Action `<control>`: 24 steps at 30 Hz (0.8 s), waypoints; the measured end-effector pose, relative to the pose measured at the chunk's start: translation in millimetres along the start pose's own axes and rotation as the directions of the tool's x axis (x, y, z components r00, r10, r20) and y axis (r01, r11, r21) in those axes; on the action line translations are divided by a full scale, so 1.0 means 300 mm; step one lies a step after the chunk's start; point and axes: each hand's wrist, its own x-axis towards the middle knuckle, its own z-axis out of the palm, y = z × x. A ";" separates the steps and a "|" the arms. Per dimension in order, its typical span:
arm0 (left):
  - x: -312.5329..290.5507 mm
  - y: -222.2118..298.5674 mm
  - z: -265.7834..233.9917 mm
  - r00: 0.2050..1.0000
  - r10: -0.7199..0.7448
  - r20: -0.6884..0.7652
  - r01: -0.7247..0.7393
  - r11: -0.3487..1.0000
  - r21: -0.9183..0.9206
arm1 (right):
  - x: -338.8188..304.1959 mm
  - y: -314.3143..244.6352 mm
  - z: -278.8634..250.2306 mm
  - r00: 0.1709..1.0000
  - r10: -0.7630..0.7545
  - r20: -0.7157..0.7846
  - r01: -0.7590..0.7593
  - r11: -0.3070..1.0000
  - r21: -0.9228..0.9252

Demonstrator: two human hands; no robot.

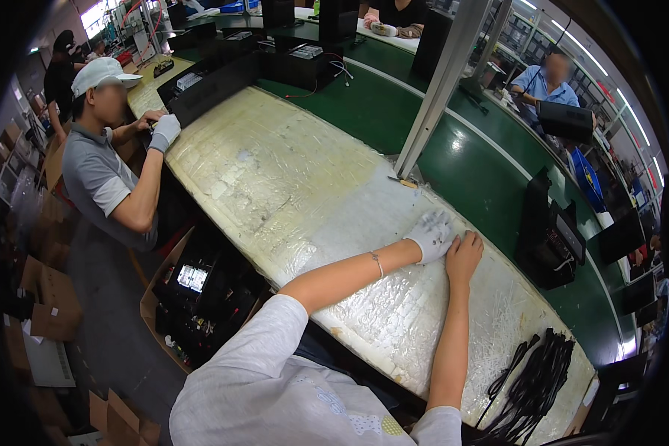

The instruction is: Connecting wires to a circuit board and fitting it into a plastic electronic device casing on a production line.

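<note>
- Both hands lie flat on the tabletop (297, 186), which is wrapped in clear, wrinkled plastic film: the left hand (431, 236), in a white glove, has its fingers spread and open, and the bare right hand (464, 256) rests just beside it, touching it, also open, gripping nothing.
- Judging from this, no piece is in hand at the moment; the film under the palms carries no part, so whatever work is done here looks either between pieces or not begun.
- The nearest loose things are a bundle of black cables (531, 386), lying on the tabletop well behind the right hand, towards the person's right elbow; single cables are too tangled to count.
- Beyond the fingertips, on the green conveyor belt (490, 178), stands one black device (550, 238), untouched.
- Far off past the left hand, one co-worker (108, 171) in a white cap works at the same tabletop with gloved hands.
- Below the left forearm, one open cardboard box (201, 297) holds dark parts.
</note>
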 end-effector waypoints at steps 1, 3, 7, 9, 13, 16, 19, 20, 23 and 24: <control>-0.001 0.000 0.003 1.000 -0.003 -0.014 0.003 1.000 -0.009 | -0.001 -0.001 -0.001 1.000 -0.001 -0.001 0.001 1.000 0.000; -0.005 -0.003 0.005 1.000 -0.004 -0.028 0.004 1.000 -0.018 | 0.000 -0.003 0.003 1.000 0.001 -0.002 -0.001 1.000 0.000; -0.004 0.003 0.002 0.998 -0.006 -0.054 0.004 1.000 -0.031 | 0.000 0.003 0.005 1.000 0.007 0.004 -0.006 1.000 -0.004; -0.004 0.003 0.000 0.998 -0.016 -0.058 0.014 0.999 -0.041 | -0.001 0.000 0.004 1.000 0.004 -0.007 -0.004 1.000 -0.022; 0.001 0.005 -0.012 0.999 -0.034 0.024 0.035 0.999 -0.025 | -0.002 0.004 0.007 1.000 0.004 -0.003 -0.004 1.000 -0.009; 0.000 -0.002 -0.004 0.999 -0.032 0.011 0.033 0.999 -0.024 | -0.001 -0.001 0.008 1.000 -0.006 -0.013 0.006 1.000 -0.013; 0.006 -0.009 0.003 1.000 -0.029 0.000 0.029 0.999 -0.017 | 0.002 -0.005 0.007 1.000 -0.001 -0.002 0.001 1.000 -0.009; 0.007 -0.009 0.001 1.000 -0.026 0.007 0.027 1.000 -0.008 | 0.003 -0.004 0.007 1.000 -0.002 -0.002 0.002 1.000 -0.010; 0.007 -0.001 -0.007 0.999 -0.028 0.015 0.028 1.000 -0.008 | 0.003 0.001 0.007 1.000 -0.002 -0.005 0.002 1.000 -0.014; 0.007 0.005 -0.014 1.000 -0.027 0.016 0.027 1.000 -0.008 | 0.003 0.005 0.007 1.000 -0.003 -0.006 0.003 1.000 -0.010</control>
